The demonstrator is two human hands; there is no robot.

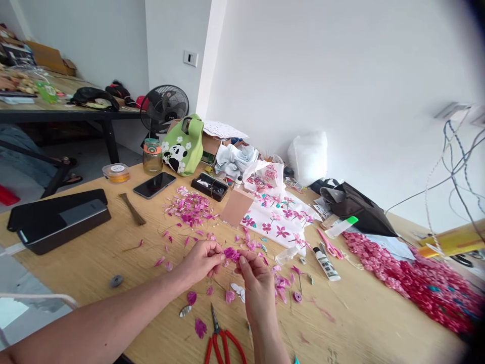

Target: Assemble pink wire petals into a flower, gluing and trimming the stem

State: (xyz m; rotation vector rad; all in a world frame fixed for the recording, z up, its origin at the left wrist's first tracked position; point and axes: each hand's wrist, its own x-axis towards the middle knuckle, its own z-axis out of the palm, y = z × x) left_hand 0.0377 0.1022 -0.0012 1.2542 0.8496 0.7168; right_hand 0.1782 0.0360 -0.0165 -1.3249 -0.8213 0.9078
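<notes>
My left hand [206,259] and my right hand [257,273] meet over the middle of the wooden table. Between their fingertips is a magenta petal [231,254], pinched at its left side by the left hand and at its right side by the right. Loose pink petals lie scattered around both hands, with a larger heap of petals [191,207] beyond the left one. Below the hands rest red-handled pliers [216,333], a dark magenta petal [200,327] and a small silvery leaf-shaped piece [185,311]. A purple spool [297,297] lies right of my right hand.
Finished-looking pink flowers lie on a white sheet [273,222]. Nearby are a white glue bottle [326,264], pink scissors [330,245] and a pile of pink-red strands [409,283]. At left stand a phone [154,185], a black case [64,222], a jar [152,156] and a green panda bag [184,146].
</notes>
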